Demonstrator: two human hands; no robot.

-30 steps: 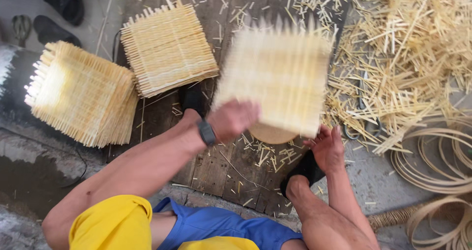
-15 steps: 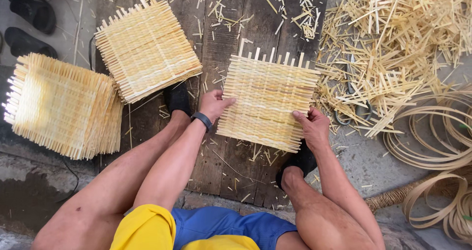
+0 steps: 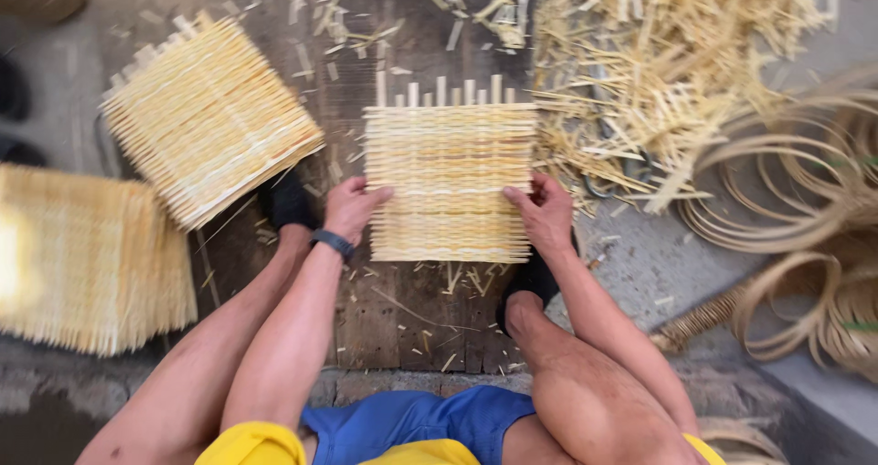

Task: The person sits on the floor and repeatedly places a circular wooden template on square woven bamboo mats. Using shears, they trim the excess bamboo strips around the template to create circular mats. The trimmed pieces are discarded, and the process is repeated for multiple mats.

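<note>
A square woven mat [image 3: 450, 181] of pale bamboo strips lies flat in the middle of the frame on a dark wooden board [image 3: 402, 310], with a row of loose strip ends sticking out along its upper edge. The left hand [image 3: 352, 211] rests on the mat's lower left edge, fingers curled over the weave and thumb lying on top, so it grips that edge. The right hand [image 3: 547, 214] holds the lower right edge the same way, fingers bent onto the mat. A dark wristband [image 3: 332, 243] sits on the left wrist. Both hands are at the near side of the mat, one on each side, with the mat between them.

In the upper left of the frame a stack of finished mats [image 3: 208, 117] lies tilted on the board. A second, blurred stack [image 3: 87, 259] fills the left edge. A heap of cut bamboo scraps [image 3: 668, 72] covers the upper right, just beside the mat. Coiled bamboo hoops [image 3: 805, 227] lie at the right edge on the grey concrete floor [image 3: 658, 264]. Small offcuts litter the board.
</note>
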